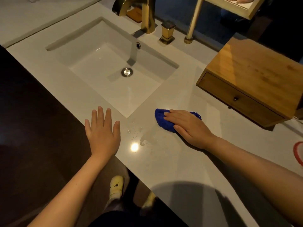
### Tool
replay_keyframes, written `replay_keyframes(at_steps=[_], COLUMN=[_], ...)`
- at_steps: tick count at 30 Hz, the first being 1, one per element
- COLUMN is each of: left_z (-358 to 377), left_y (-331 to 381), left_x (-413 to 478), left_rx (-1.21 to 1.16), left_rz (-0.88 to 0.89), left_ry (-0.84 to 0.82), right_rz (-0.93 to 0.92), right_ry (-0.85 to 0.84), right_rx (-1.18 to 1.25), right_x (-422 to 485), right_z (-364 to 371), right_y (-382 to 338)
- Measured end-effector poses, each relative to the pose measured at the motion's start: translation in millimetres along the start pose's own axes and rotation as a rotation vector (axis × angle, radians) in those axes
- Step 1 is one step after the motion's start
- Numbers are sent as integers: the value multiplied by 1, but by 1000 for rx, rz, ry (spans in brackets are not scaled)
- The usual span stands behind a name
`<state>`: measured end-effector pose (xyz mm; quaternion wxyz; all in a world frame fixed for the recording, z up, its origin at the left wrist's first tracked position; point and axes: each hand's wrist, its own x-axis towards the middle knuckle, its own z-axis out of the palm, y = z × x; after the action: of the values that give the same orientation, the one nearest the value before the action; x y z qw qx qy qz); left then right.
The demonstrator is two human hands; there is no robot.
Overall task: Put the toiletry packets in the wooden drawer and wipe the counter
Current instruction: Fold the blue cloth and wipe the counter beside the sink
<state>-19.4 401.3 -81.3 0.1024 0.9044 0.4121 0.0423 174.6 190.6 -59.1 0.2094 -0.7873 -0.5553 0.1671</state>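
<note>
My right hand lies flat on a blue cloth, pressing it onto the pale counter just right of the sink's near corner. My left hand rests open, fingers spread, on the counter's front edge left of the cloth. Water drops dot the counter between the two hands. The wooden drawer box stands at the right with its drawer shut and a small dark knob showing. No toiletry packets are in sight.
A rectangular white sink with a metal drain takes up the counter's middle. A gold faucet and gold handle stand behind it. A red-rimmed object sits at the right edge. My feet in yellow shoes are below the counter.
</note>
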Motion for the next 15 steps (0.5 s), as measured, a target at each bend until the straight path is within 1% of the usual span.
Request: replay_keyframes(at_steps=[6,10,12,15], left_z=[-4,-13,-20,-26], left_y=[1,-4,-11,-30], left_x=[0,0,3,13], left_rx=[14,4,40,87], left_rz=[37,92,168,333], left_ry=[-25,-142,-179,-168], right_rz=[249,448,535,659], right_ry=[208,342,398,477], right_rx=[-7,25,14,0], right_x=[-21,-29,-33,-34], right_z=[18,29,36,46], right_y=[-16,-33,-44,-58])
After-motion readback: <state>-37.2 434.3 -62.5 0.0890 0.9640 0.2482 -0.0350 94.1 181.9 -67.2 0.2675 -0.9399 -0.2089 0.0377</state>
